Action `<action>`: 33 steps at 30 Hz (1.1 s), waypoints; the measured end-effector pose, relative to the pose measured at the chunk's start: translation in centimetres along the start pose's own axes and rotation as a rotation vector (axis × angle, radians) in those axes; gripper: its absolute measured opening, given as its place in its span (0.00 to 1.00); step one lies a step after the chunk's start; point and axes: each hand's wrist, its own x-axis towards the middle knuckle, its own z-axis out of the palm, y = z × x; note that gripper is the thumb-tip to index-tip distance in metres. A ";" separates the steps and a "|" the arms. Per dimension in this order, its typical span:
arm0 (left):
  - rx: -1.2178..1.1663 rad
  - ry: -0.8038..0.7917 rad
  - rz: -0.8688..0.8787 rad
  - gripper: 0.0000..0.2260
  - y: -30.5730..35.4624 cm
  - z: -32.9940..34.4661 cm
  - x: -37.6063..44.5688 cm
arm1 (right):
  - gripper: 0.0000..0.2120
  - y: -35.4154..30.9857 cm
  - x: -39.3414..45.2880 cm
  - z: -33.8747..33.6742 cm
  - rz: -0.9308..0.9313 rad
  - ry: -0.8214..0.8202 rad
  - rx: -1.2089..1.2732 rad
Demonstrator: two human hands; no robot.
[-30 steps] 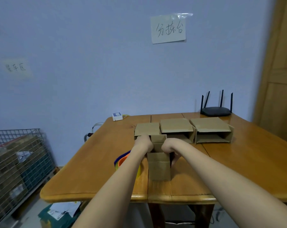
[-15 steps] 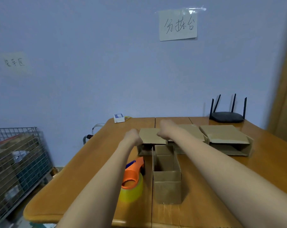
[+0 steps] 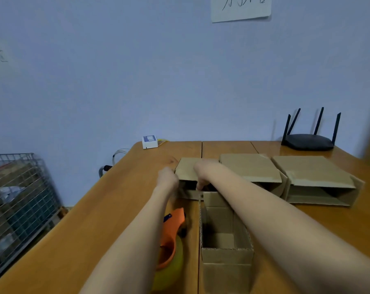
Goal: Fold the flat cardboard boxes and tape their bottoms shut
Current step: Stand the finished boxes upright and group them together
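Both hands reach the leftmost folded box (image 3: 187, 169) at the table's (image 3: 116, 209) far side: the left hand (image 3: 168, 179) curls on its left front corner, the right hand (image 3: 203, 172) hooks fingers over its top edge. Nearer lies an open box (image 3: 225, 254) (mouth up), a tape dispenser (image 3: 171, 234) just left of it.

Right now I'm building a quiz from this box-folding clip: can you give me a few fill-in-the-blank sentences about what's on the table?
1. Both hands, left hand and right hand, are at the ____most of the three boxes lined up along the back.
2. The black router has ____ antennas.
3. The open box near the camera has the tape dispenser on its ____ side.
4. The tape dispenser's handle is ____ in colour.

Missing words: left; four; left; orange
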 end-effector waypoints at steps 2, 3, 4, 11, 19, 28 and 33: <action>0.016 0.054 0.052 0.09 0.1 -0.9 -0.2 | 0.12 0.0 -0.3 0.0 -0.018 0.080 0.027; 0.032 0.077 0.089 0.09 0.5 -1.6 -0.6 | 0.08 0.0 -0.6 -0.1 -0.032 0.151 0.058; 0.039 0.107 0.124 0.10 0.9 -2.6 -1.0 | 0.07 0.0 -1.0 -0.4 -0.044 0.228 0.093; -0.215 0.341 0.246 0.20 5.9 -9.5 -6.2 | 0.09 0.0 -7.0 -5.4 -0.018 0.533 0.306; -0.384 0.146 0.219 0.06 13.4 -11.9 -15.4 | 0.06 3.6 -17.5 -9.0 0.186 0.602 0.685; -0.149 -0.033 0.362 0.09 17.8 -8.1 -22.3 | 0.09 10.1 -26.9 -7.4 0.331 0.253 0.984; -0.156 -0.224 0.319 0.06 17.8 -6.0 -23.1 | 0.08 12.3 -28.8 -5.1 0.351 0.071 1.035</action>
